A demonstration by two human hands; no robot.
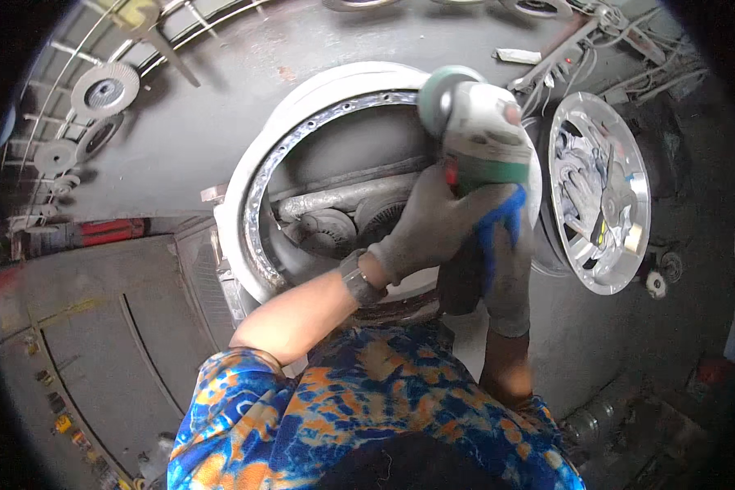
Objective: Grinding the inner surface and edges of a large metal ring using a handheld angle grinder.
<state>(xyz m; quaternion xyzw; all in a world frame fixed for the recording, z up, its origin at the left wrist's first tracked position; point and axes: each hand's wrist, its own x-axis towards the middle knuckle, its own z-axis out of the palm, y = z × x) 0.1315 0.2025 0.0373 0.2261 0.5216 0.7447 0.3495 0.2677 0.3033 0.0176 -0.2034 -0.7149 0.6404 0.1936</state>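
Both gloved hands hold an angle grinder (490,135) with a white and green body, slightly smeared by motion. My left hand (433,216), in a grey glove with a watch at the wrist, grips the body just below the head. My right hand (510,261), in a grey and blue glove, is wrapped round the rear of the tool. The grinder's round disc (443,106) is over the upper right edge of a pale metal wheel rim (241,192). Several holes show along the rim's inner flange. The forearms and grinder hide its right side.
Right of the rim stands a silver wheel barrel (641,204) full of grey gloves and small items. Abrasive discs (106,90) hang on a wire rack at the upper left. Cables (576,77) run at the upper right. A red item (110,231) lies at the left.
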